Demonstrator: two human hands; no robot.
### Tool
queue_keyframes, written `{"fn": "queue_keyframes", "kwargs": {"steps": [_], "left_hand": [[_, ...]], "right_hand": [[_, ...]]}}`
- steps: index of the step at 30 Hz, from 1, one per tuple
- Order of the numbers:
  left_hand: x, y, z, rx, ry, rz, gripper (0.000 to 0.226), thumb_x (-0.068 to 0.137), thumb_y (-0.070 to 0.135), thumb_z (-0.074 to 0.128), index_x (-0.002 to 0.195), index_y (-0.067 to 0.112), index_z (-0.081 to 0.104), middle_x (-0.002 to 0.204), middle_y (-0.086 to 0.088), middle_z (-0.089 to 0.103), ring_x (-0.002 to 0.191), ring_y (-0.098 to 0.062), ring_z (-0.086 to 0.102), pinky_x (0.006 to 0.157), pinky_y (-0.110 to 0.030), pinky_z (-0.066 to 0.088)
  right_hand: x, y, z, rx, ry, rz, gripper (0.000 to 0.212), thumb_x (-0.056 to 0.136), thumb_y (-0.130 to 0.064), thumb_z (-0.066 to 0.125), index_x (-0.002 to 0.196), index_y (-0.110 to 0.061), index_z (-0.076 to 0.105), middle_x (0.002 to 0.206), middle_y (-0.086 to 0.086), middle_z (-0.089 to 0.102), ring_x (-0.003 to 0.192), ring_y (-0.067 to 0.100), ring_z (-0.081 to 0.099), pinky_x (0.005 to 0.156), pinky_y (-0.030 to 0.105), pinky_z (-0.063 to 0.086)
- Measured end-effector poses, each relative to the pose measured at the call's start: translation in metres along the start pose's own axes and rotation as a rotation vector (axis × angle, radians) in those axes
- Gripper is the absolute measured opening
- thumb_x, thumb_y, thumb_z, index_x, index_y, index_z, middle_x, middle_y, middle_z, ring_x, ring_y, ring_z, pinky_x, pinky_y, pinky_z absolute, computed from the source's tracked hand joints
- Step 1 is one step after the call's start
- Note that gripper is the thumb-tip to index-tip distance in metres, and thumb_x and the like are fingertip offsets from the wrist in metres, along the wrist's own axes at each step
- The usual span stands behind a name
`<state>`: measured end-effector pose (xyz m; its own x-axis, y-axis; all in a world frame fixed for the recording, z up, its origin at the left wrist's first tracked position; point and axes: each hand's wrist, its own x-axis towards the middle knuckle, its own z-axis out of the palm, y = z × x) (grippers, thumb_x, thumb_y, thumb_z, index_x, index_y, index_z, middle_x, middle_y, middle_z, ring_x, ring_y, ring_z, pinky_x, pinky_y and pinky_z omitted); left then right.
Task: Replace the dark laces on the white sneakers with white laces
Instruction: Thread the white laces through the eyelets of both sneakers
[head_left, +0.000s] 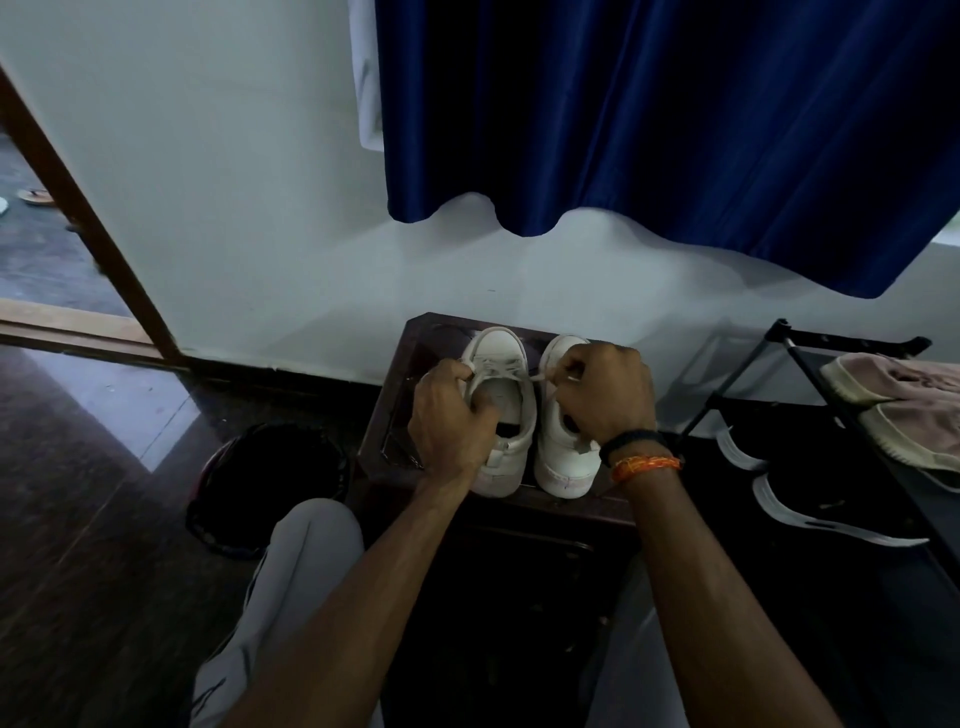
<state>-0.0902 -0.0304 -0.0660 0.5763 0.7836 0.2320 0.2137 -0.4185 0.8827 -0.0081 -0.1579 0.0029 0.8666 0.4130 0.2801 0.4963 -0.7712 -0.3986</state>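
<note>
Pulling both ends of a white lace (537, 376) tight on the left sneaker (501, 410), as we read it. Head view only, so one pass.

Two white sneakers sit side by side, toes toward the wall at 12 o'clock, on a dark wooden stool (395, 395) near frame centre. Left sneaker already shows pale lacing crossed over the tongue. The right sneaker (563, 457) sits just beside it at 3 o'clock, touching or nearly so; its eyelets are hidden by the hand, so we cannot tell its lacing.

Our left hand (449, 415) is clenched around something at the left sneaker's 9 o'clock edge; it looks like a lace end, but the strand there is too small to confirm. Our right hand (605, 392) pinches the white lace that runs from the left sneaker toward 3 o'clock, over the right sneaker. No dark laces are visible.

Doing it well, in our judgement: pull both ends evenly outward, keep the lengths matched, and keep the shoe flat so the crossings do not twist. Risk: the sneaker may tip or slide off the stool under a lopsided pull.

Elsewhere: a blue curtain (675, 130) at 12 o'clock, a shoe rack (810, 364) with dark and pinkish shoes at 3, and a dark helmet-like object (270, 478) on the floor at 9.
</note>
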Motion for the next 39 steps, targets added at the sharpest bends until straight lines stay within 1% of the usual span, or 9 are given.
{"fn": "queue_keyframes", "kwargs": {"steps": [4,7,10,15,21,26,30,35,39], "left_hand": [[0.008,-0.003,-0.007,0.044,-0.072,0.233,0.031,0.059,-0.003,0.061,0.081,0.018,0.052,0.102,-0.001,0.049,0.096,-0.022,0.049,0.078,-0.034,0.040],[0.018,0.000,-0.010,0.255,-0.269,0.397,0.030,0.059,0.001,0.068,0.072,0.027,0.061,0.132,-0.002,0.045,0.120,-0.030,0.042,0.091,-0.032,0.027],[0.025,0.011,-0.016,0.460,-0.427,0.393,0.027,0.066,0.020,0.079,0.091,0.030,0.074,0.158,0.000,0.023,0.138,-0.028,0.018,0.105,-0.044,0.026],[0.034,0.025,-0.014,0.718,-0.481,0.511,0.035,0.071,0.037,0.079,0.103,0.023,0.072,0.166,-0.007,0.009,0.148,-0.039,0.009,0.114,-0.054,0.018],[0.037,0.015,-0.004,0.681,-0.405,0.735,0.016,0.066,0.033,0.072,0.075,0.020,0.076,0.147,-0.011,0.048,0.134,-0.040,0.040,0.107,-0.052,0.034],[0.041,0.012,-0.005,0.372,-0.398,0.779,0.026,0.072,0.018,0.069,0.095,0.007,0.072,0.109,-0.009,0.066,0.106,-0.027,0.056,0.095,-0.036,0.045],[0.040,0.016,-0.012,0.226,-0.447,0.640,0.022,0.079,0.006,0.065,0.100,0.002,0.064,0.096,-0.014,0.070,0.088,-0.034,0.066,0.071,-0.029,0.046],[0.050,0.020,-0.017,0.278,-0.535,0.501,0.018,0.084,0.022,0.058,0.102,0.017,0.058,0.091,-0.007,0.071,0.087,-0.035,0.067,0.073,-0.042,0.055],[0.058,0.023,-0.020,0.232,-0.565,0.472,0.006,0.085,0.016,0.062,0.083,0.016,0.056,0.077,0.001,0.065,0.076,-0.026,0.064,0.061,-0.029,0.047]], "right_hand": [[0.010,0.011,-0.016,0.124,0.001,0.016,0.024,0.082,-0.021,0.076,0.062,-0.032,0.066,0.070,-0.007,0.072,0.073,0.015,0.068,0.064,0.022,0.047],[0.010,0.009,-0.026,0.298,-0.041,0.025,0.019,0.084,-0.025,0.077,0.067,-0.029,0.071,0.066,-0.013,0.069,0.068,0.005,0.066,0.062,0.012,0.047],[0.006,0.001,-0.028,0.568,-0.089,0.121,0.012,0.087,-0.021,0.076,0.076,-0.018,0.078,0.065,-0.008,0.072,0.055,-0.001,0.063,0.053,0.014,0.048],[0.005,-0.011,-0.036,0.947,-0.203,0.259,0.010,0.092,-0.005,0.067,0.092,-0.003,0.076,0.079,0.009,0.074,0.043,0.001,0.050,0.044,0.013,0.039],[0.009,-0.023,-0.052,1.041,-0.266,0.184,0.013,0.093,-0.002,0.064,0.098,0.001,0.074,0.081,0.012,0.073,0.044,0.003,0.044,0.043,0.013,0.034],[0.014,-0.035,-0.049,1.329,-0.278,0.213,0.017,0.097,-0.005,0.057,0.104,-0.006,0.073,0.083,0.002,0.069,0.048,0.006,0.038,0.039,0.014,0.028],[0.015,-0.046,-0.027,1.569,-0.040,0.357,0.022,0.096,0.001,0.051,0.103,-0.007,0.070,0.083,0.000,0.065,0.050,0.006,0.038,0.038,0.016,0.027],[0.002,-0.045,0.025,1.285,0.317,0.556,0.012,0.091,-0.005,0.061,0.088,-0.007,0.071,0.070,0.004,0.065,0.062,0.015,0.057,0.063,0.030,0.047],[-0.026,-0.048,0.046,0.857,0.199,0.412,0.021,0.086,-0.002,0.054,0.095,-0.012,0.070,0.082,-0.001,0.071,0.084,0.017,0.067,0.079,0.034,0.055]]}}
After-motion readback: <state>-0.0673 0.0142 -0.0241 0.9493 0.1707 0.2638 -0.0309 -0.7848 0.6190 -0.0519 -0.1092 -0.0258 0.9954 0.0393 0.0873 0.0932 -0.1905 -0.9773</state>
